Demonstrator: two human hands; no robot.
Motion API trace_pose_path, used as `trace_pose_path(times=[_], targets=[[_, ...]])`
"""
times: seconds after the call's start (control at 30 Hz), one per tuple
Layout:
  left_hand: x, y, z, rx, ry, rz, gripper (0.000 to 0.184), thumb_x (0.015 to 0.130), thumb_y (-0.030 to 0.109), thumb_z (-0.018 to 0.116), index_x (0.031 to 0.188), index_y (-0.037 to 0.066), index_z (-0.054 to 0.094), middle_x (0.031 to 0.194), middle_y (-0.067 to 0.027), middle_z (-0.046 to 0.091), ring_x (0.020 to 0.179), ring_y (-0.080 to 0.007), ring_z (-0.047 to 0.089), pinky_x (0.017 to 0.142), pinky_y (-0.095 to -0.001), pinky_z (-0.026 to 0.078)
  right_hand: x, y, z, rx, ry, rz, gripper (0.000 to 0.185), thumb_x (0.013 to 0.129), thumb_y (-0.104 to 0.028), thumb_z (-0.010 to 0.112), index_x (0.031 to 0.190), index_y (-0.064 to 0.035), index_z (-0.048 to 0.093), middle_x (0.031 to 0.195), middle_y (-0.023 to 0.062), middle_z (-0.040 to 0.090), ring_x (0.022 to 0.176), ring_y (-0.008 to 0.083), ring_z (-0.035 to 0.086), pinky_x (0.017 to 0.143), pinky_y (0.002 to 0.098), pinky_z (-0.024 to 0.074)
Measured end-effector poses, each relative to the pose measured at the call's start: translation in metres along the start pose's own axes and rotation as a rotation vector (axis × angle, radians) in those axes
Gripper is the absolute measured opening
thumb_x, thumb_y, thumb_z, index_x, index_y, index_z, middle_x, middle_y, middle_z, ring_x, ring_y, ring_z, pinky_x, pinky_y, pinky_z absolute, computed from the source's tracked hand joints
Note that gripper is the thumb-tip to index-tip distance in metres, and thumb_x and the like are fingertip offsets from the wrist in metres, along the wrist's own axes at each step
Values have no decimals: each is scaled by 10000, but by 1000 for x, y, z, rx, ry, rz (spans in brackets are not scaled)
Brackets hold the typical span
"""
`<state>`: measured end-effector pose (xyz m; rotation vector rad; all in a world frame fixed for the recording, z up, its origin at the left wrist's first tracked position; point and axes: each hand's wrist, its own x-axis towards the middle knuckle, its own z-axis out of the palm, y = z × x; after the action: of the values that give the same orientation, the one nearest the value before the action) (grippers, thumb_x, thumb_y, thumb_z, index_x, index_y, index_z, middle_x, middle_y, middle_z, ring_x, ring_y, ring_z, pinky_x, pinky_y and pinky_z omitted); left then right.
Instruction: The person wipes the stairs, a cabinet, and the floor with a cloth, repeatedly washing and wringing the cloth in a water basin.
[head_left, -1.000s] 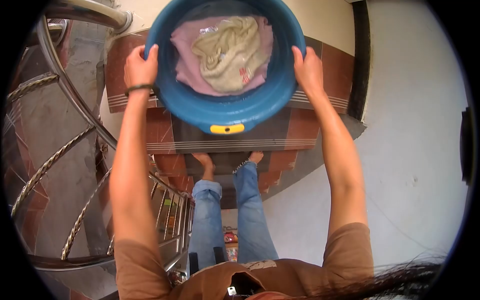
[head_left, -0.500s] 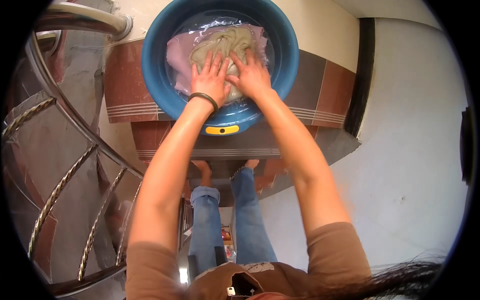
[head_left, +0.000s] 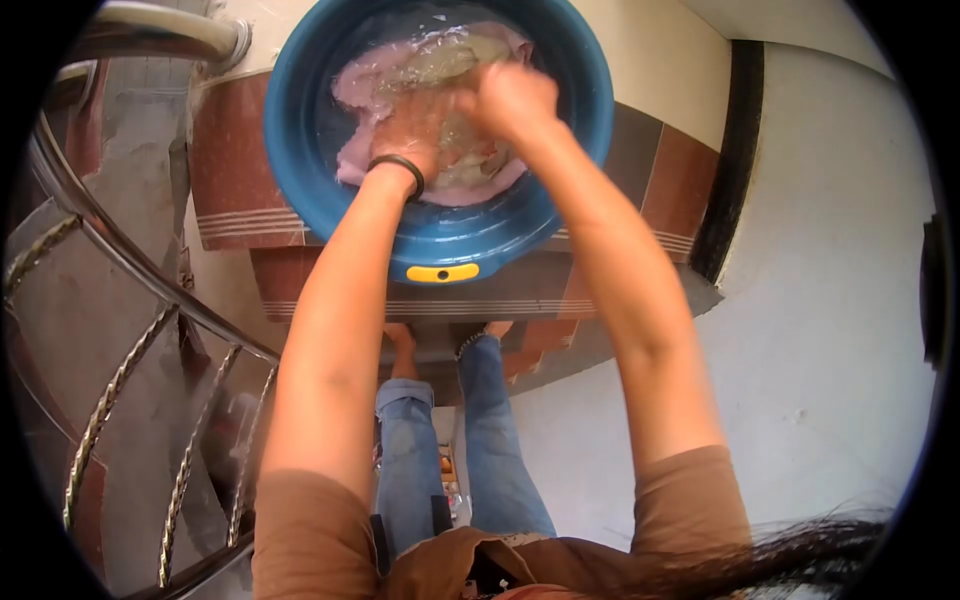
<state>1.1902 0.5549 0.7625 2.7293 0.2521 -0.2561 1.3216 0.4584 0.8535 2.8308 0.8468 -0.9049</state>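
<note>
A blue plastic basin (head_left: 590, 120) holds water and two soaked cloths. The pink cloth (head_left: 362, 85) spreads around the beige cloth (head_left: 455, 62), and both lie under rippling water. My left hand (head_left: 410, 122), with a dark band (head_left: 402, 166) at the wrist, is dipped into the water on the cloths. Its fingers look stretched out, though the water blurs them. Over the right part of the cloths is my right hand (head_left: 518, 98), smeared by motion. Its fingers seem curled, but whether they grip cloth cannot be made out.
The basin, with a yellow handle piece (head_left: 443, 274), rests on a brown tiled step (head_left: 240, 165). A metal railing (head_left: 140, 255) with twisted bars curves along the left. On the right stands a pale wall (head_left: 820, 250) with dark trim. My jeans (head_left: 490, 440) and feet are below the basin.
My left hand has sunk into the water, and my right hand has shifted up and right, its fingers no longer spread flat. The beige cloth has gone under and the water is stirred.
</note>
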Motion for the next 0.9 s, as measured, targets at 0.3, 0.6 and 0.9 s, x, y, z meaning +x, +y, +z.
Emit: trace_pose_path(times=[0.3, 0.6, 0.9], targets=[[-43, 34, -5, 238, 236, 140, 655, 730, 211, 747, 1332, 54, 541, 1522, -146, 406, 1426, -307, 374, 1089, -562, 363, 20, -14, 46, 127, 726, 73, 352, 784, -301, 676, 1067, -93, 699, 1086, 175, 659, 1043, 365, 612, 935, 479, 487], [-124, 46, -63, -201, 9, -102, 413, 745, 306, 792, 1040, 32, 701, 1210, -129, 623, 1277, -285, 497, 993, -461, 398, -116, -33, -112, 680, 630, -205, 236, 845, -131, 619, 1002, 43, 645, 879, 128, 692, 797, 194, 650, 730, 339, 516], [-111, 37, -93, -411, 327, -323, 436, 807, 252, 734, 1183, 43, 659, 1130, -199, 668, 1062, -381, 628, 880, -429, 522, -144, -58, -156, 795, 380, -231, 369, 812, -192, 656, 1118, 13, 632, 1009, 213, 702, 950, 343, 687, 823, 402, 537]])
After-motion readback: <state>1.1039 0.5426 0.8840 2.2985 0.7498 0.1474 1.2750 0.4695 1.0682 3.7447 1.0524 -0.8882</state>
